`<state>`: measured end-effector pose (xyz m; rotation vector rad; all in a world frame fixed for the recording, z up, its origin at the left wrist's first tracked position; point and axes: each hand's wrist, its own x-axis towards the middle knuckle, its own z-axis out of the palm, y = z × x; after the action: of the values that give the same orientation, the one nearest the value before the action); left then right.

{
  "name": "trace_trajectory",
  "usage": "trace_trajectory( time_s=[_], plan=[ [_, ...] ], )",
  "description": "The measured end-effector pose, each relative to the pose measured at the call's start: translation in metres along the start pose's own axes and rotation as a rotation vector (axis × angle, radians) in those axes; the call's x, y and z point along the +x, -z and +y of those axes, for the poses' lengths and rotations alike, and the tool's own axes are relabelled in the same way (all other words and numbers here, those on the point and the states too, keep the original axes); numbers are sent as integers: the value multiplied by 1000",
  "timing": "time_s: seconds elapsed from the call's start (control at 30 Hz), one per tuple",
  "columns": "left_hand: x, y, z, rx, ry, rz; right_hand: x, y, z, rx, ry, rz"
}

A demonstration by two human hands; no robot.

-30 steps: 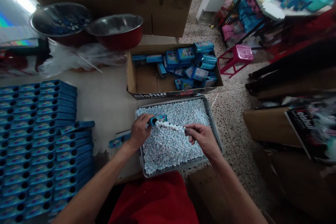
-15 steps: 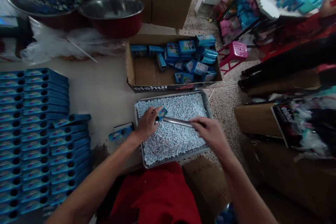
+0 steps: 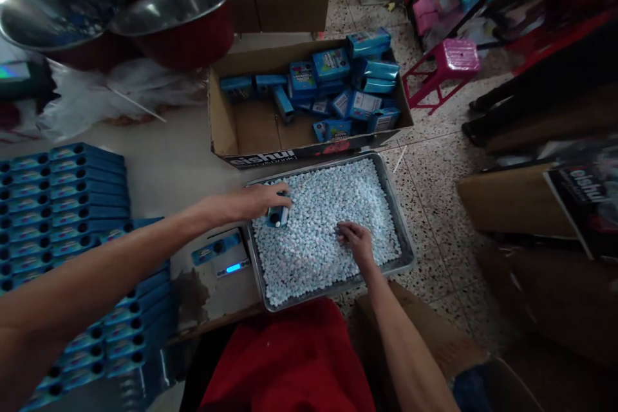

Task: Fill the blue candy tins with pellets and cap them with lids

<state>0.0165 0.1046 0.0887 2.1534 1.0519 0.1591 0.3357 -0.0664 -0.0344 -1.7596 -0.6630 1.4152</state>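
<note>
My left hand [image 3: 268, 201] is closed around a small blue box [image 3: 277, 216], held over the left part of a metal tray [image 3: 408, 257]. White pieces show at the box's open end. Small pale blue and white candy-like pellets [image 3: 313, 251] fill the tray. Over the middle of the pellets, my right hand [image 3: 356, 241] has its fingers drawn together at the surface. What they hold, if anything, is hidden; no metal tube shows there. Left of the tray, another blue box [image 3: 216, 248] lies on a small scale with a lit blue display [image 3: 234, 268].
Behind the tray, a cardboard carton [image 3: 255, 132] holds several blue boxes. Stacks of blue boxes [image 3: 87, 187] stand at left. Two metal bowls, one red-sided [image 3: 183, 38], sit at the back. A pink stool [image 3: 456, 61] and a person's legs [image 3: 521, 103] are at right.
My left hand has shifted left with the box, which now tilts downward. My right hand has dropped to the pellets, and the metal tube it held is out of sight. The scale's display now shows.
</note>
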Motion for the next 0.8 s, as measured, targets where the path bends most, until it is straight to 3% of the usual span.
trace_trajectory(
  time_s=[0.07, 0.1, 0.2, 0.3, 0.43, 0.57, 0.8],
  plan=[
    [-4, 14, 5, 139, -135, -196, -5, 6, -11, 48, 2, -34],
    [-8, 19, 9, 218, -163, -236, -11, 13, -19, 71, 1, -48],
    [-21, 26, 22, 353, -117, -203, -27, 31, -50, 123, -9, -92],
    [-27, 19, 37, 364, -53, -182, -37, 32, -89, 92, -1, -184],
    [-26, 4, 50, 351, -3, -130, -40, 17, -135, -55, 40, -279],
    [-26, -7, 56, 377, 29, -112, -51, 1, -170, -328, 122, -243],
    [-33, -22, 60, 380, 119, -64, -89, -39, -220, -821, 447, -178]
  ],
)
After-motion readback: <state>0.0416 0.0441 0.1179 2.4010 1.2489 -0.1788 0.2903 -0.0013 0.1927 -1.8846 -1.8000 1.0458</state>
